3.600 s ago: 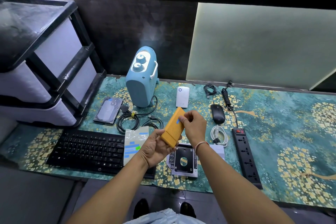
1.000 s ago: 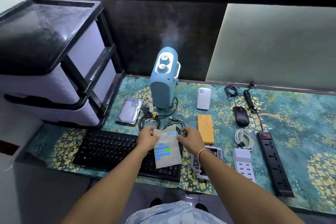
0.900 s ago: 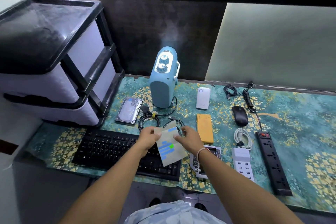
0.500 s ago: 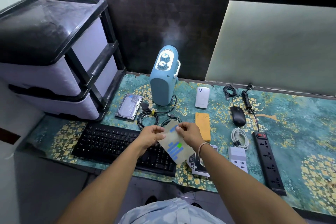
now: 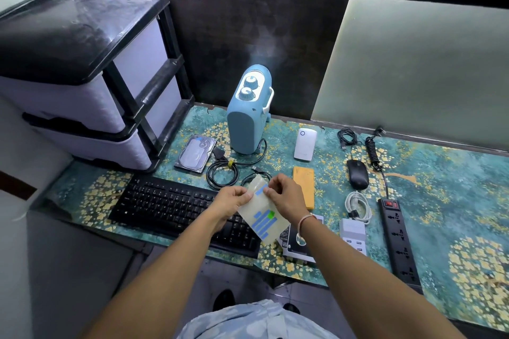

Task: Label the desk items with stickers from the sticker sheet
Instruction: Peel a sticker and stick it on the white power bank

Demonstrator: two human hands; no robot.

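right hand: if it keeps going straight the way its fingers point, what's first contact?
The right hand points left along the translucent sticker sheet it pinches; first would likely be the left hand, which grips the sheet's opposite edge. Depth is unclear.

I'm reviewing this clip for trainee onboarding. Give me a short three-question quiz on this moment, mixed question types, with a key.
1. True or false: the sticker sheet lies flat on the keyboard.
2. What lies nearest the mouse?
A. hard drive
B. power strip
C. heater
3. Fill in: the right hand pinches at a ____ sticker near the sheet's top.

Key
1. False: the left hand and the right hand hold it up.
2. B
3. blue
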